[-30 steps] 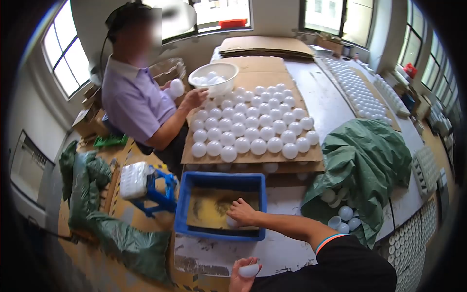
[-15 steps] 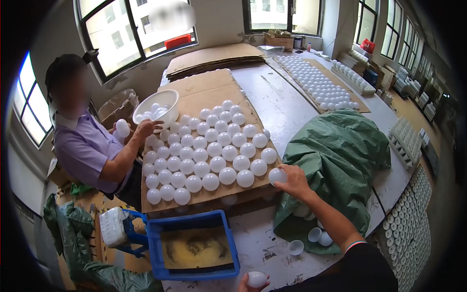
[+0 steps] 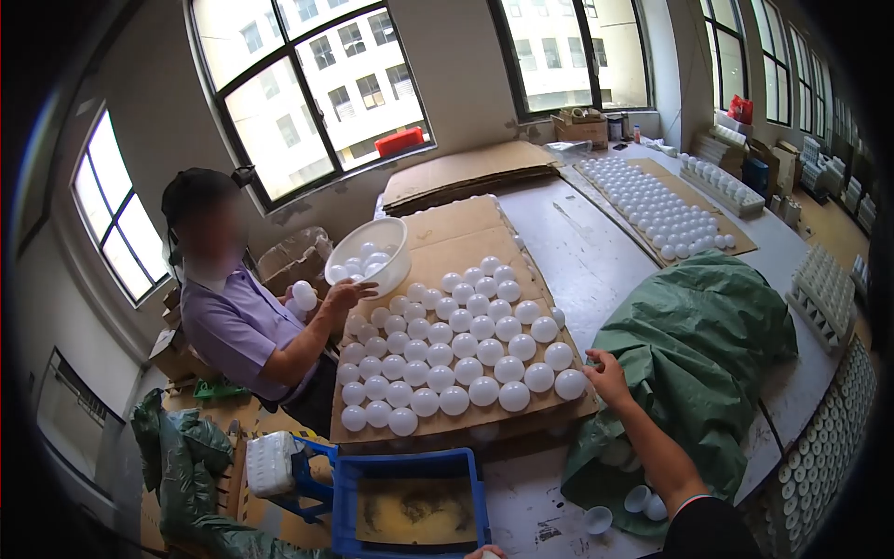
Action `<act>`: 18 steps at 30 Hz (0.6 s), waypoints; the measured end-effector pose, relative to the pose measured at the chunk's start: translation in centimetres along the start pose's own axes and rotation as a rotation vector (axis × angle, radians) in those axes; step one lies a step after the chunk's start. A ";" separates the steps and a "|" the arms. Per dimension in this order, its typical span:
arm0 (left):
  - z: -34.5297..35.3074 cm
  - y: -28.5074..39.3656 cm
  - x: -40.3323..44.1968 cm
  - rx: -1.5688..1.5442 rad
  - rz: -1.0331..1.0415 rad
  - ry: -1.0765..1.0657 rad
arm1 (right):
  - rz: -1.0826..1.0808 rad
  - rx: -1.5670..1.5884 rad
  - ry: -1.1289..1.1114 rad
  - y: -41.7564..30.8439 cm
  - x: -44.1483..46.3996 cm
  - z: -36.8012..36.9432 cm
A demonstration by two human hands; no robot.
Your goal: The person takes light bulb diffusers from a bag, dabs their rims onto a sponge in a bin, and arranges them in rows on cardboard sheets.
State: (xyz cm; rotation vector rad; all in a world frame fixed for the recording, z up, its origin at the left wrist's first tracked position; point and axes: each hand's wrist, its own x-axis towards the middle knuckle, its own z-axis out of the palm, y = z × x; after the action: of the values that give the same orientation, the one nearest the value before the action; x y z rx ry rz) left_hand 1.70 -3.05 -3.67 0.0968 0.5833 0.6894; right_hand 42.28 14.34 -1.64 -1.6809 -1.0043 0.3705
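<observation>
My right hand (image 3: 607,376) is at the front right corner of a cardboard sheet (image 3: 445,244), its fingers apart and holding nothing. Just left of its fingertips, a round white bulb cover (image 3: 570,384) sits at the end of the front row. Several more white bulb covers (image 3: 465,346) stand in rows on the cardboard. At the bottom edge shows a sliver of my left hand (image 3: 479,553), with a bit of a white bulb cover in it; the rest is out of frame. Loose white cups (image 3: 599,520) lie at the mouth of a green sack (image 3: 694,354).
A blue bin (image 3: 407,460) with yellowish material inside stands in front of the cardboard. To the left, a person (image 3: 244,317) in a purple shirt holds white covers beside a white bowl (image 3: 397,258). More covers (image 3: 652,210) stand on the back table; trays (image 3: 824,289) are at right.
My right hand has let go of a bulb cover at the cardboard's right corner and drawn slightly away. The view has tilted up, so my left hand is nearly out of frame.
</observation>
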 end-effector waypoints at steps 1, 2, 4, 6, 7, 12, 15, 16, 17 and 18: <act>0.7 0.6 0.5 0.031 0.016 0.135 | 0.018 0.065 -0.041 -0.7 0.4 -0.2; 1.4 0.9 1.0 0.057 0.030 0.273 | 0.010 0.067 -0.044 -0.6 0.9 -0.4; 2.1 1.0 1.5 -0.008 0.024 0.331 | 0.088 0.120 -0.124 1.0 1.6 -0.2; 1.9 1.3 2.2 0.083 0.072 0.228 | 0.139 0.012 -0.156 3.6 2.2 -0.2; 2.3 1.6 2.6 0.122 0.095 0.206 | 0.192 -0.104 -0.187 4.1 2.3 -0.3; 2.3 3.0 4.6 0.020 0.144 0.069 | 0.234 -0.131 -0.177 7.6 3.1 0.7; 2.9 2.7 5.0 -0.031 0.100 -0.085 | 0.259 -0.030 -0.176 9.6 2.4 0.8; 4.9 2.3 4.6 0.014 0.153 0.131 | 0.302 0.049 -0.167 10.0 2.4 0.9; 6.7 2.1 4.1 0.057 0.207 0.349 | 0.301 0.065 -0.189 9.8 2.2 0.5; 8.4 2.1 3.7 0.045 0.223 0.359 | 0.295 0.068 -0.210 8.4 1.8 0.1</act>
State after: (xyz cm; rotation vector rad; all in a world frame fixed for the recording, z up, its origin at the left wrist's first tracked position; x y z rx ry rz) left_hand 7.29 1.79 2.21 0.0814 0.9423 0.9186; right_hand 46.92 15.39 -8.84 -1.7567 -0.8825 0.7802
